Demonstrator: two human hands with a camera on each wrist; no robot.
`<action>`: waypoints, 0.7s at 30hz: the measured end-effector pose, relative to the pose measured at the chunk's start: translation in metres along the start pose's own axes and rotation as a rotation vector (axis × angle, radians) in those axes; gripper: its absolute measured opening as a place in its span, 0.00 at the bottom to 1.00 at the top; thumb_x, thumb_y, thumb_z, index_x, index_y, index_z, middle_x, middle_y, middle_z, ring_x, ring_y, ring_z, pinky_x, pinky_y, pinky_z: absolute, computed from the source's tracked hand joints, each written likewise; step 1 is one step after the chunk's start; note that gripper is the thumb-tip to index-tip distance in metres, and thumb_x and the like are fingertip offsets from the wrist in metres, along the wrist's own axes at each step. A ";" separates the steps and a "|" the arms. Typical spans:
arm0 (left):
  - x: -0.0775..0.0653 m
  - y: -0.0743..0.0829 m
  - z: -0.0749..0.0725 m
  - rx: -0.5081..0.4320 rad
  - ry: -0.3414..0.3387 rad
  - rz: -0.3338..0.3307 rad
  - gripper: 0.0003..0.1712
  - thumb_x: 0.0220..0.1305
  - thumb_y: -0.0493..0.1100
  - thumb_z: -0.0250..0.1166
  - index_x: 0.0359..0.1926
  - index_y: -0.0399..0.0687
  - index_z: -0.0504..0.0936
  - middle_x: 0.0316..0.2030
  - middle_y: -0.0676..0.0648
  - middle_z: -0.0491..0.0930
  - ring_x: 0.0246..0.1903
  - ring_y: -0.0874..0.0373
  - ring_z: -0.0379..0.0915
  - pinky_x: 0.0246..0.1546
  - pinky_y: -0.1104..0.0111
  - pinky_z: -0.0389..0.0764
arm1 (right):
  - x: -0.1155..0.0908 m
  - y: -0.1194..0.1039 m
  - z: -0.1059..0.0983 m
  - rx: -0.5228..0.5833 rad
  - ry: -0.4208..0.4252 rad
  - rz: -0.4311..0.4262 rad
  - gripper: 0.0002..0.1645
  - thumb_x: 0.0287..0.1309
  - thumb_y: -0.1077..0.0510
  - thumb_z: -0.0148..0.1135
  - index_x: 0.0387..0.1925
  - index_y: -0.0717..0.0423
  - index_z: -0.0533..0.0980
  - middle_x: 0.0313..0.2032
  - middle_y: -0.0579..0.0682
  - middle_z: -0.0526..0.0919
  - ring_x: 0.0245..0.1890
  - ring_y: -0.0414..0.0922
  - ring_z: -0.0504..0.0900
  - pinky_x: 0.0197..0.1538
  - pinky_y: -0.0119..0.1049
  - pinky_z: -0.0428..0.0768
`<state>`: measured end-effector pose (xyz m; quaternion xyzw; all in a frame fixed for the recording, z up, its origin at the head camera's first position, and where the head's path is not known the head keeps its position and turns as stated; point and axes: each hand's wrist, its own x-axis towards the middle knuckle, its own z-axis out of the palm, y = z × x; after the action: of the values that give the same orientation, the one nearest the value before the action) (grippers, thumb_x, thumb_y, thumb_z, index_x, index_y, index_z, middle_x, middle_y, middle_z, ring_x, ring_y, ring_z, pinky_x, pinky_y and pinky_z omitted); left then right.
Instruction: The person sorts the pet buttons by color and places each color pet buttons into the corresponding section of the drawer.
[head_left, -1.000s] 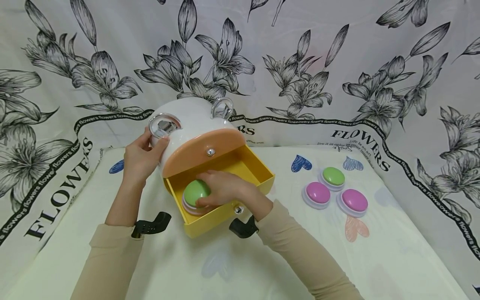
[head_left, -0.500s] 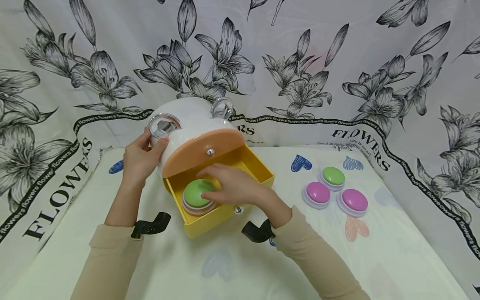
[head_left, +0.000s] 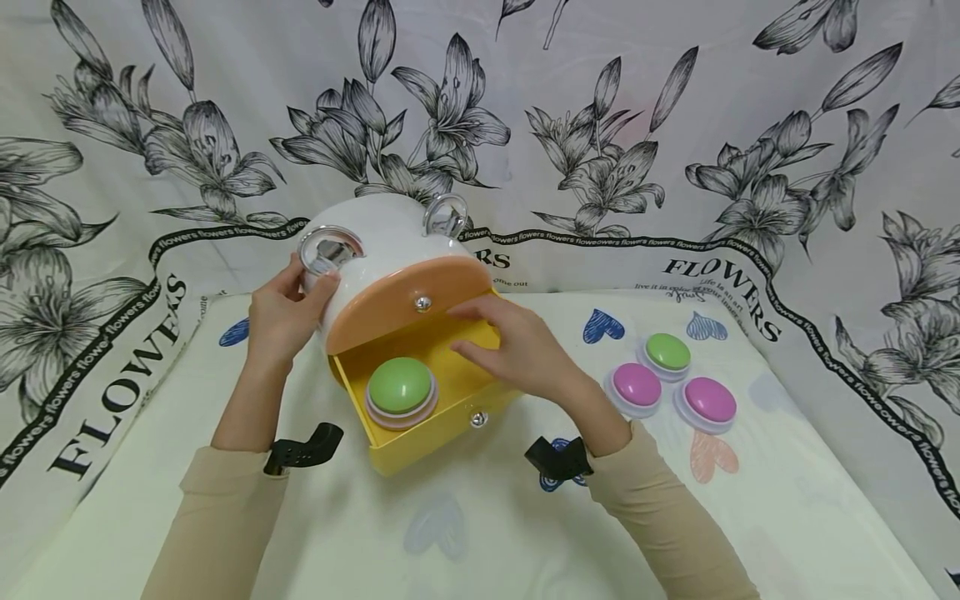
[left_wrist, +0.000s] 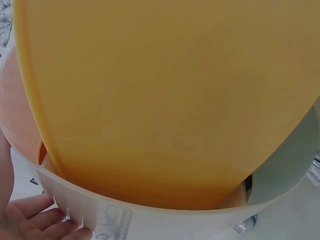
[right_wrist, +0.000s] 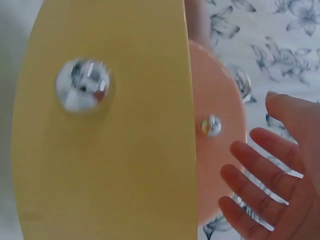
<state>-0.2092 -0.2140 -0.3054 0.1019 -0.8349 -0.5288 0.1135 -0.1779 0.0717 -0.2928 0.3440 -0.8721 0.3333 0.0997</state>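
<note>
A white, rounded storage box (head_left: 382, 218) has two silver ring-shaped parts on top and an orange upper front (head_left: 408, 302) with a silver knob. Its yellow drawer (head_left: 442, 435) is pulled out below. A green push light (head_left: 400, 387) with a pale rim lies in the drawer's left part. My left hand (head_left: 283, 310) holds the box's left side below one silver ring; its fingertips touch the white shell in the left wrist view. Above the drawer's right part, my right hand (head_left: 517, 346) is spread, holding nothing, apart from the push light.
Right of the box, a green push light (head_left: 667, 353) and two pink push lights, one nearer the box (head_left: 636, 386) and one farther right (head_left: 708, 402), sit close together on a heart-print tablecloth (head_left: 480, 542). A flower-print curtain (head_left: 570, 150) stands behind.
The right hand has released the green push light in the drawer and moved right, away from it. The left hand and the box have stayed in place.
</note>
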 end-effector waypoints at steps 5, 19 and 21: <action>0.000 0.000 0.000 -0.003 -0.004 0.003 0.44 0.57 0.65 0.57 0.69 0.56 0.54 0.69 0.56 0.52 0.65 0.57 0.57 0.60 0.62 0.68 | -0.007 0.022 -0.012 -0.013 0.080 0.080 0.21 0.55 0.54 0.64 0.51 0.54 0.74 0.48 0.47 0.79 0.51 0.43 0.76 0.55 0.39 0.75; 0.001 -0.002 0.000 -0.007 -0.009 0.015 0.43 0.58 0.63 0.57 0.69 0.55 0.52 0.69 0.54 0.51 0.66 0.55 0.53 0.61 0.60 0.66 | -0.037 0.099 -0.030 -0.039 0.263 0.294 0.27 0.57 0.54 0.62 0.58 0.53 0.68 0.49 0.52 0.80 0.51 0.49 0.76 0.53 0.46 0.76; 0.001 -0.002 0.000 -0.004 -0.011 0.014 0.44 0.58 0.63 0.57 0.69 0.55 0.52 0.69 0.54 0.50 0.66 0.55 0.54 0.61 0.60 0.66 | -0.043 0.109 -0.033 -0.047 0.276 0.327 0.28 0.57 0.54 0.61 0.59 0.54 0.67 0.49 0.53 0.80 0.52 0.49 0.76 0.53 0.47 0.76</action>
<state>-0.2102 -0.2145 -0.3069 0.0930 -0.8351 -0.5303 0.1130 -0.2206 0.1753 -0.3408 0.1467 -0.9019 0.3686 0.1705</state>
